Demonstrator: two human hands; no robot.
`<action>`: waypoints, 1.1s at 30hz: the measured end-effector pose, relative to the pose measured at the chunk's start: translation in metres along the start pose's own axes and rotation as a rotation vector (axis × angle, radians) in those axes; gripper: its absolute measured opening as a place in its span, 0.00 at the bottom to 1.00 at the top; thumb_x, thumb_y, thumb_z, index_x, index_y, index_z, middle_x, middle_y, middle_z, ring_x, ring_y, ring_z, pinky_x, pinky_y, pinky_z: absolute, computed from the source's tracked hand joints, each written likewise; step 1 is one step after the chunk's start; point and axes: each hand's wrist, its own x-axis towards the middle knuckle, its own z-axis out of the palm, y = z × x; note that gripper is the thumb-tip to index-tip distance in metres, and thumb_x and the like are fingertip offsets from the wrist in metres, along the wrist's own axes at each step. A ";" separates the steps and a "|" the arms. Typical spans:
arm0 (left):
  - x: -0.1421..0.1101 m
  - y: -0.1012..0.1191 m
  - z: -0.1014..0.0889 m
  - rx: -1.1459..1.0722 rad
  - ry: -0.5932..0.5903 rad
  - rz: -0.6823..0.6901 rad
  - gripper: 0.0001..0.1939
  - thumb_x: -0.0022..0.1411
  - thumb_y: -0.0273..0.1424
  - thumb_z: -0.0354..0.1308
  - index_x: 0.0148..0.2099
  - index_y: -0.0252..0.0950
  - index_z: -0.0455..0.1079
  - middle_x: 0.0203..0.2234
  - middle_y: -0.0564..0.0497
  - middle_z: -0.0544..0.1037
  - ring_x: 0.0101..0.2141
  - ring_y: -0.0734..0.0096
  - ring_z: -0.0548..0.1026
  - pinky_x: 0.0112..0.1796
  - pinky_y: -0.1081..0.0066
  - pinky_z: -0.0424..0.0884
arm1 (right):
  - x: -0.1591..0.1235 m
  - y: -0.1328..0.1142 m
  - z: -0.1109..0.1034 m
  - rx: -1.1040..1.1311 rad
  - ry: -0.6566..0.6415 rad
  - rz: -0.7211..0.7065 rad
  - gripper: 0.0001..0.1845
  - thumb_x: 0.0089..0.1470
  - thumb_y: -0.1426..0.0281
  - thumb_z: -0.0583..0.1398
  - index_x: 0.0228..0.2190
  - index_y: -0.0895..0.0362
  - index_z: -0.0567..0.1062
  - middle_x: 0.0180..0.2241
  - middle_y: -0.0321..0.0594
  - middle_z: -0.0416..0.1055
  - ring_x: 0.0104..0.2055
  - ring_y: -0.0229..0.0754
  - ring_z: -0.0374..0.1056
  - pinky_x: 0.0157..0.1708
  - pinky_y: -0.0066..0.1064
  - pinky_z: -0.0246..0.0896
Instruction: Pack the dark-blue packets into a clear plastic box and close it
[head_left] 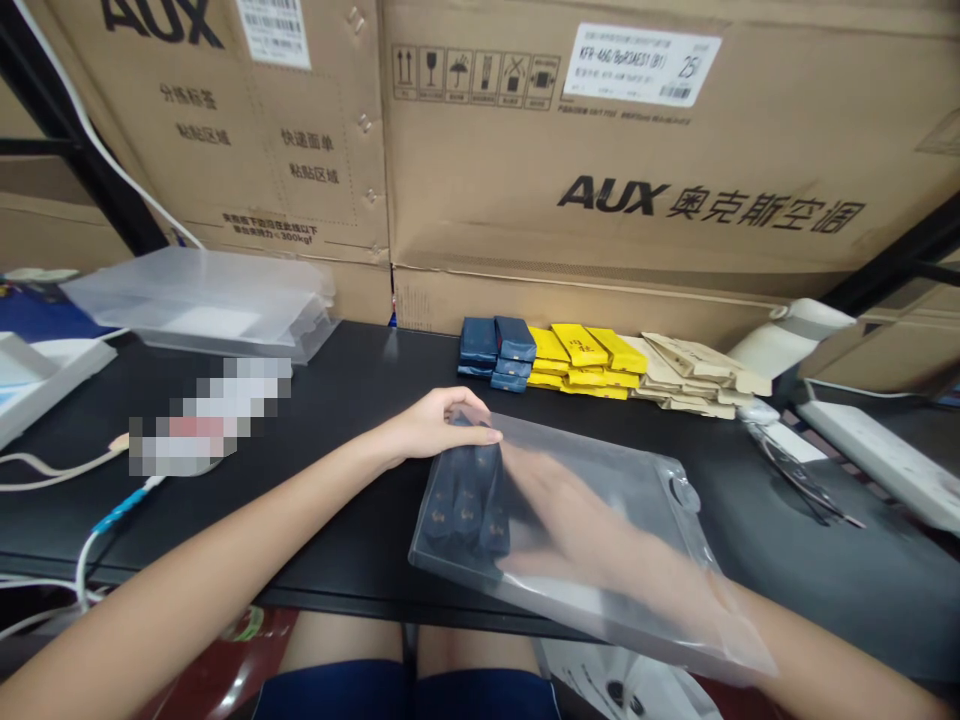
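Observation:
A frosted clear plastic pouch (pixel 637 480) lies on the black table (pixel 352 400) in front of me. Several dark blue sachets (pixel 465 500) sit inside it at its left end. My left hand (pixel 435 425) rests on the pouch's top left corner, fingers curled and pinching its edge. My right hand (pixel 570 515) is pushed inside the pouch through its right opening, fingers stretched flat toward the blue sachets. It shows only dimly through the plastic.
At the table's back lie rows of blue sachets (pixel 496 352), yellow sachets (pixel 581 358) and tan sachets (pixel 694 372). Large cardboard boxes (pixel 622 150) form a wall behind. A stack of clear pouches (pixel 202 300) sits at the left. Scissors (pixel 802 475) lie at the right.

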 end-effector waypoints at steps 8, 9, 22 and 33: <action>0.000 0.003 0.001 -0.010 0.008 -0.020 0.18 0.47 0.37 0.68 0.37 0.33 0.71 0.33 0.48 0.77 0.35 0.69 0.73 0.38 0.69 0.66 | -0.004 0.003 0.009 -0.150 -0.001 0.091 0.32 0.42 0.52 0.66 0.44 0.60 0.73 0.48 0.56 0.70 0.53 0.62 0.63 0.52 0.56 0.57; -0.001 0.003 0.001 -0.007 0.011 -0.027 0.18 0.47 0.37 0.69 0.37 0.32 0.72 0.33 0.48 0.76 0.35 0.69 0.73 0.38 0.69 0.66 | -0.004 0.003 0.010 -0.163 -0.004 0.088 0.33 0.41 0.52 0.67 0.44 0.61 0.73 0.48 0.56 0.69 0.54 0.62 0.63 0.53 0.56 0.57; 0.000 0.002 0.001 -0.033 0.006 -0.032 0.19 0.46 0.37 0.69 0.38 0.32 0.72 0.34 0.47 0.77 0.36 0.69 0.73 0.40 0.68 0.66 | -0.007 0.011 0.013 -0.083 -0.018 -0.038 0.40 0.46 0.51 0.64 0.55 0.59 0.64 0.64 0.54 0.48 0.65 0.58 0.48 0.59 0.50 0.53; 0.001 -0.001 0.002 -0.024 0.016 -0.011 0.17 0.46 0.37 0.69 0.36 0.33 0.73 0.32 0.49 0.77 0.35 0.70 0.73 0.40 0.69 0.66 | -0.005 0.010 0.011 -0.108 -0.010 -0.029 0.41 0.42 0.53 0.66 0.54 0.59 0.66 0.64 0.54 0.50 0.63 0.59 0.51 0.57 0.50 0.54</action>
